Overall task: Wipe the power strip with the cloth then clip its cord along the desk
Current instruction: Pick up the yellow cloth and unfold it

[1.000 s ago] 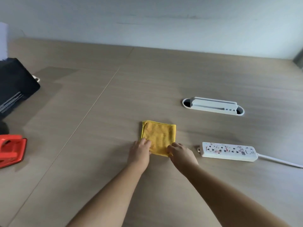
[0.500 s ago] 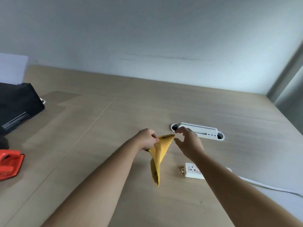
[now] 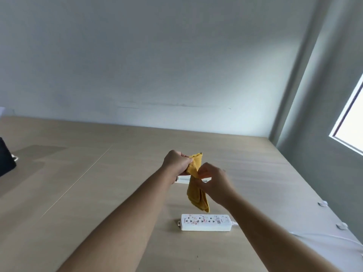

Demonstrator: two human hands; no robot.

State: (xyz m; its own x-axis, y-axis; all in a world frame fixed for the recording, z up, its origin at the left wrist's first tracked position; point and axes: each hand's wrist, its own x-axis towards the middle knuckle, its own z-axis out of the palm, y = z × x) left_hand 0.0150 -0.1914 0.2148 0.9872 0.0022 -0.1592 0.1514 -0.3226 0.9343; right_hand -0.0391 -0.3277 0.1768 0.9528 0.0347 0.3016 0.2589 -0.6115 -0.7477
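A yellow cloth (image 3: 197, 195) hangs in the air above the desk, bunched and drooping. My left hand (image 3: 177, 162) grips its top end. My right hand (image 3: 213, 183) pinches it a little lower, on its right side. Below the cloth a white power strip (image 3: 205, 222) lies flat on the wooden desk (image 3: 98, 193), sockets up. Its white cord (image 3: 324, 237) leaves the right end and runs toward the desk's right edge; part of it is hidden behind my right forearm.
Two small clear cable clips (image 3: 323, 203) (image 3: 341, 225) sit near the desk's right edge. A black object (image 3: 5, 160) lies at the far left. A white cable grommet (image 3: 183, 179) is mostly hidden behind my hands. A wall is behind, a window at right.
Both hands lifted the cloth off the desk and raised it, and it now hangs bunched between them. The view has tilted up and to the right.
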